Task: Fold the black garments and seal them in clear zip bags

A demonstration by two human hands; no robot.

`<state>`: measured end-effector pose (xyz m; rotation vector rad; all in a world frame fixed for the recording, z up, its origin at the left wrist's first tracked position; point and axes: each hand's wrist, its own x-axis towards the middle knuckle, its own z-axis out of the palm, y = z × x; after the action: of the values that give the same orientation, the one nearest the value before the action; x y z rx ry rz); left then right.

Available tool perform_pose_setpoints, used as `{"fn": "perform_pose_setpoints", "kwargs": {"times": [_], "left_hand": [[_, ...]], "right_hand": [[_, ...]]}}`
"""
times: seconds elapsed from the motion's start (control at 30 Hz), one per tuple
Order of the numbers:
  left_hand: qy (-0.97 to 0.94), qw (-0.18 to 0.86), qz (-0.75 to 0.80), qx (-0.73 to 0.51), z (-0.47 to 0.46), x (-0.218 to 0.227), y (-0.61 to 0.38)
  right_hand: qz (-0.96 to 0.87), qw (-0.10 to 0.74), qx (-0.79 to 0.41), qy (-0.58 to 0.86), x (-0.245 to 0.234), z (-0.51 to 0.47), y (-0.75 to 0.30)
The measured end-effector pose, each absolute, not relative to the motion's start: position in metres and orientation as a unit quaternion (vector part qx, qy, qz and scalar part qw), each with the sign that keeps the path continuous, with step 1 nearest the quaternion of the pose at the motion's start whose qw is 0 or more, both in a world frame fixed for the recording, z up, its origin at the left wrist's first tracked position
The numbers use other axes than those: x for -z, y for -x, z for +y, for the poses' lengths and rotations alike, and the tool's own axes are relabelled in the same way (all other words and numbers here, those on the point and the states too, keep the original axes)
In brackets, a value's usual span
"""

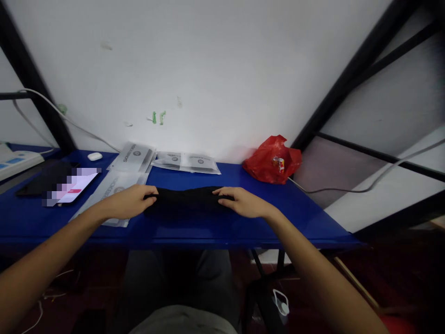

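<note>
A piece of black cloth [187, 198] stretches between my two hands, just above the blue table [194, 230]. My left hand [130, 202] pinches its left end between thumb and fingers. At the other end, my right hand [241, 200] grips the cloth the same way. What kind of item the cloth is, I cannot make out. Close to my left hand, printed plastic bags [135, 157] lie on the table, one partly under my forearm.
More flat printed packets [200, 162] lie by the wall. A crumpled red plastic bag [273, 160] sits at the back right. To the left are a lit phone [78, 189], a white earbud case [94, 157] and a white power strip [21, 162]. Black metal posts [333, 93] flank the table.
</note>
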<state>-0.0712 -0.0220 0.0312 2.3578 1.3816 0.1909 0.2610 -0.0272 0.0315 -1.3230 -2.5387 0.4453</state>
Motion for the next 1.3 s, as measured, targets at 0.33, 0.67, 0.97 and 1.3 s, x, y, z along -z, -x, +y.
{"fn": "perform_pose_setpoints", "kwargs": {"times": [0.33,0.67,0.97,1.3], "left_hand": [[-0.811,-0.084,0.562,-0.14,0.002,0.008,0.033],[-0.827,0.003,0.563,-0.003,0.005,0.039,0.036],[-0.824,0.007,0.563,0.055,0.005,0.022,0.031],[-0.808,0.175,0.563,0.014,-0.002,-0.006,0.043]], "right_hand": [[-0.783,0.261,0.086,0.558,0.001,0.013,-0.214],[-0.855,0.117,-0.033,0.504,0.049,-0.001,-0.236],[-0.799,0.215,-0.01,0.562,0.059,0.038,-0.299],[-0.759,0.29,0.003,0.583,0.056,0.052,-0.311]]}}
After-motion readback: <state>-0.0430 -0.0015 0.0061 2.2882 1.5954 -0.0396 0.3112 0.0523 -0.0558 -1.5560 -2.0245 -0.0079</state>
